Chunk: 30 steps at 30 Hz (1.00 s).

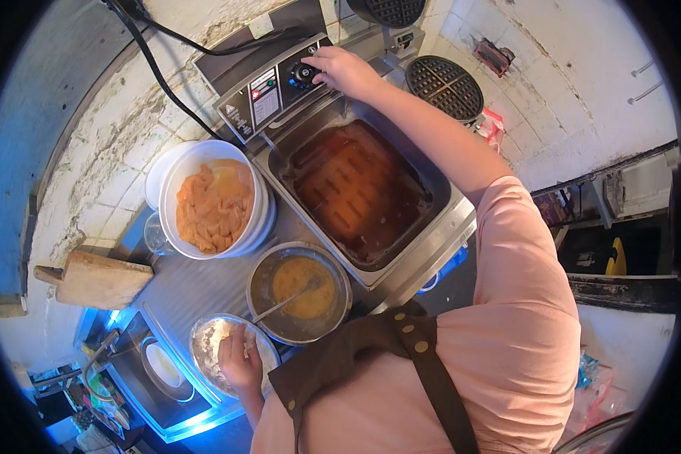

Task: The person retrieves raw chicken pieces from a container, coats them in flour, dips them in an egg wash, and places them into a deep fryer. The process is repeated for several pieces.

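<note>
At the back, my right hand (pixel 340 69) has its fingers on the black control knob (pixel 303 75) of a stainless-steel deep fryer. The panel shows a red light. Dark brown oil fills the fryer tank (pixel 354 187), with a slotted plate visible beneath it. My left hand (pixel 240 360) is over a metal bowl of white flour (pixel 210 340); its fingers are partly bent, and whether they hold anything is unclear. Beside that bowl is a larger metal bowl (pixel 340 309) of yellow batter (pixel 301 281), with a metal utensil (pixel 284 302) leaning in it.
A white bucket (pixel 173 238) of raw meat pieces (pixel 210 210) stands left of the fryer. Further left, a wooden cutting board (pixel 105 282) leans near the wall. A sink (pixel 173 369) lies lower left. Behind my right arm is an opened waffle iron (pixel 444 88). A black cable (pixel 162 85) hangs along the wall.
</note>
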Motion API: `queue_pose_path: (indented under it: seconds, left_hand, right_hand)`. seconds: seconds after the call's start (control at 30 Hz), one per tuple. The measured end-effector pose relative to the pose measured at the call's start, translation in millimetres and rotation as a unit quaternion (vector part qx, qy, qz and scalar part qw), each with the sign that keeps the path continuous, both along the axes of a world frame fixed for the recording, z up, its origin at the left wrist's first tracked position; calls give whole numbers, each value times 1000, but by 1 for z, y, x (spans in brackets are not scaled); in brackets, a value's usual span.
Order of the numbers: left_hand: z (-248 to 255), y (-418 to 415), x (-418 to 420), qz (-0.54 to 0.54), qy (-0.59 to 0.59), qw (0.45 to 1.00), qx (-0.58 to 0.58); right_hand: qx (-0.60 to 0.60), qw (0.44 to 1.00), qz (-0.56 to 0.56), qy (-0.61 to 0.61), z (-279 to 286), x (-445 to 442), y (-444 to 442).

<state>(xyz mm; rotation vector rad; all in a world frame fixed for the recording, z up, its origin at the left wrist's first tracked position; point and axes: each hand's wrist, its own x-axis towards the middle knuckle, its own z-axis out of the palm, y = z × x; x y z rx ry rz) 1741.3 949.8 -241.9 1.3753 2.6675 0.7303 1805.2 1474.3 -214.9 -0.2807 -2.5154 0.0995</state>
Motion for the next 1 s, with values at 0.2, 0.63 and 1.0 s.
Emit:
queue_pose_path:
  seconds: [0.2, 0.63, 1.0]
  left_hand:
    - [7, 0, -8, -6, 9, 1000, 5]
    - [7, -7, -5, -4, 3, 1000, 0]
    - [1, -30, -4, 21, -10, 1000, -11]
  right_hand:
    - [81, 996, -24, 7, -19, 19, -12]
    - [57, 998, 20, 28, 5, 5, -12]
    - [-30, 999, 16, 9, 3, -14, 0]
